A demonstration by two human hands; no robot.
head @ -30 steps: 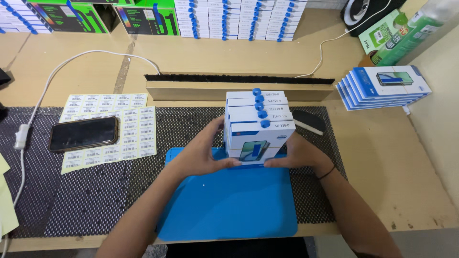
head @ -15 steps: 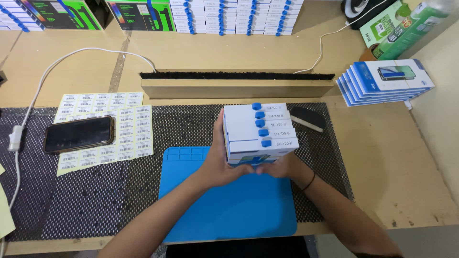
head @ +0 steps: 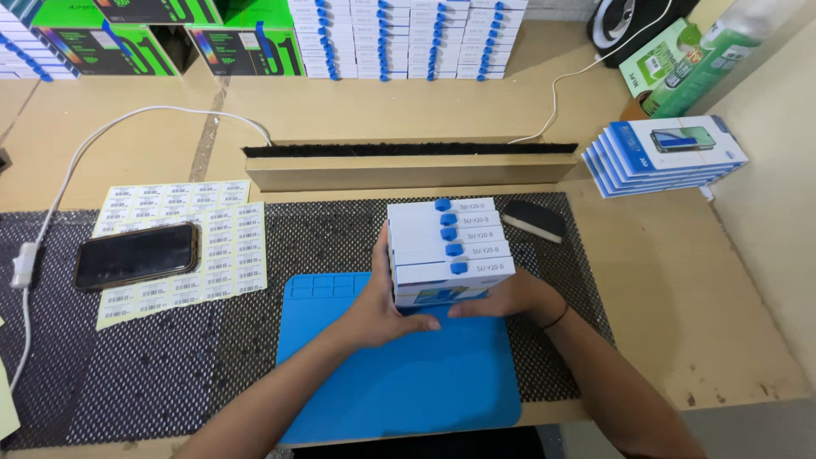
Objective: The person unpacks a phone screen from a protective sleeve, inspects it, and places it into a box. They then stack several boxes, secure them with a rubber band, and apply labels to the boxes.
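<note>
From the head view, both hands clasped a stack of five flat white cardboard boxes with blue tabs (head: 449, 251) at the centre of the frame. The left hand (head: 384, 308) was curled against the stack's left side and under its near edge; the right hand (head: 508, 297) was closed around its lower right corner. The stack sat over the far edge of the blue rubber mat (head: 399, 374) on the wooden counter (head: 680, 280) — gathered and squared, judging by its even edges. Another pile of blue-and-white boxes (head: 663, 157) lay at upper right, apart. Sheets of barcode stickers (head: 229, 242) and a dark phone (head: 136, 255) lay at left — whether any stickers had gone on I could not tell.
</note>
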